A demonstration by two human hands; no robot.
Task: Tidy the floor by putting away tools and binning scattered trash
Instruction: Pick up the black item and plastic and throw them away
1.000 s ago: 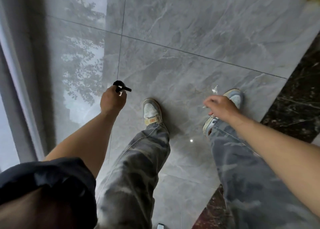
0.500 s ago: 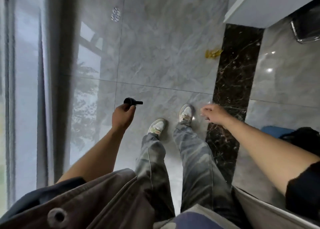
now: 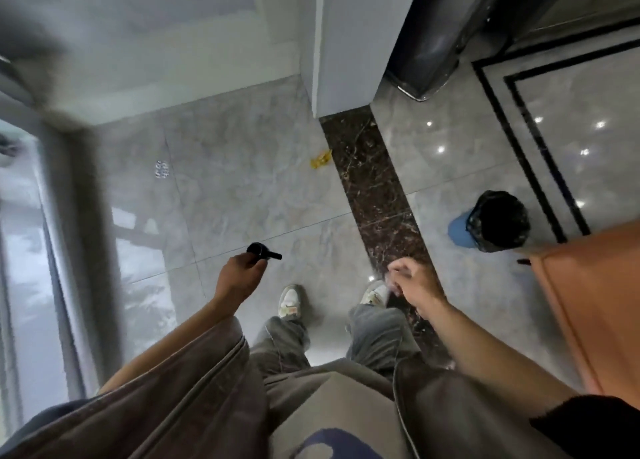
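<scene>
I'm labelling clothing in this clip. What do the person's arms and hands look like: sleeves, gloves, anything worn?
Both hands are bare: the left hand and right hand show no gloves, and no watch or ring can be made out. Both forearms are uncovered. A black sleeve covers the right upper arm; loose grey-brown fabric covers the left upper arm.

Glossy grey tiled floor [image 3: 242, 188] crossed by a dark marble strip [image 3: 374, 195]; a yellow wrapper [image 3: 321, 158] lies just beside it, and a black-lined bin [image 3: 498, 221] stands beyond.
</scene>
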